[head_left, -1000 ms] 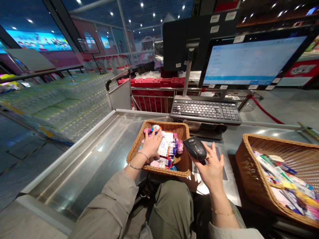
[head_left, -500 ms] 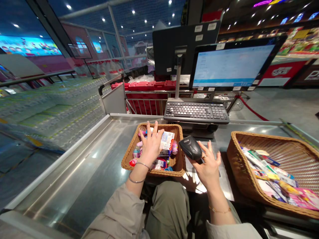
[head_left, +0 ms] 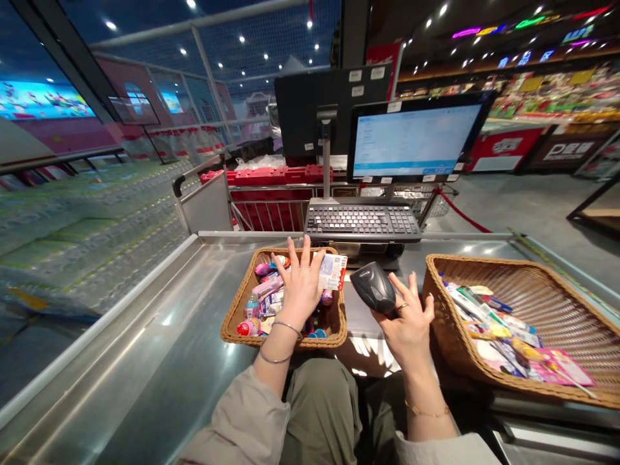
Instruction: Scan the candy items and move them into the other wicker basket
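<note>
One wicker basket stands first from the left on your metal counter; many small packages lie inside, too crowded for counting. Above it, your left hand, with two bracelets, has its fingers spread. One white box shows beside its thumb, at the basket's right side; whether you pinch it, I cannot tell. Near this box, one black scanner is gripped by your right hand, which wears one ring. Rightmost stands one second basket, also holding several packages.
</note>
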{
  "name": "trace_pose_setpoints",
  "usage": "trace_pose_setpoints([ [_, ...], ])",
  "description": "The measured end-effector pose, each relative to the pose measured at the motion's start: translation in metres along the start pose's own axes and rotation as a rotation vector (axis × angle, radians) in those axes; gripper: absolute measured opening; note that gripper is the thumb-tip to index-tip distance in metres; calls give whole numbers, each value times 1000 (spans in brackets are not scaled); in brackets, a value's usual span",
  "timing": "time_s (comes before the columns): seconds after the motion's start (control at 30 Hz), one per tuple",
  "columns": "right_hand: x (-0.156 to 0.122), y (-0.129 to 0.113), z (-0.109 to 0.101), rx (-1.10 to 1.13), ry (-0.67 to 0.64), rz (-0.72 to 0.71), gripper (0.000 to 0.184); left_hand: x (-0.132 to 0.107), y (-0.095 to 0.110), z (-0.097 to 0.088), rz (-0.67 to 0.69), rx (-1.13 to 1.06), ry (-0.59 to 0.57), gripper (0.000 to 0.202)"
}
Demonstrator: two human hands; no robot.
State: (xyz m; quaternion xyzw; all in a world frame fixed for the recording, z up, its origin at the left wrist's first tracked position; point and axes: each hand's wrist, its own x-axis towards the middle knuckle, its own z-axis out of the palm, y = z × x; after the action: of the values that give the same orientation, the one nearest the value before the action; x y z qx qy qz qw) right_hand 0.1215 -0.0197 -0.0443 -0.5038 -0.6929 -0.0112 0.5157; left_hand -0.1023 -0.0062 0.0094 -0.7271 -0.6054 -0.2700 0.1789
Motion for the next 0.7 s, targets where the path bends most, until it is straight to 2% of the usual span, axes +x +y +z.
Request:
trace_pose_setpoints([
  [0.13, 1, 1, -4, -15, 13, 9, 22, 4, 7, 5, -24, -4, 38, 72],
  [0.4, 0, 4, -9, -7, 17, 1, 22, 14, 25, 12, -130, 101, -40, 80],
  [0.7, 0, 3, -12, -5, 19, -10, 23, 18, 28, 17, -135, 111, -26, 82],
])
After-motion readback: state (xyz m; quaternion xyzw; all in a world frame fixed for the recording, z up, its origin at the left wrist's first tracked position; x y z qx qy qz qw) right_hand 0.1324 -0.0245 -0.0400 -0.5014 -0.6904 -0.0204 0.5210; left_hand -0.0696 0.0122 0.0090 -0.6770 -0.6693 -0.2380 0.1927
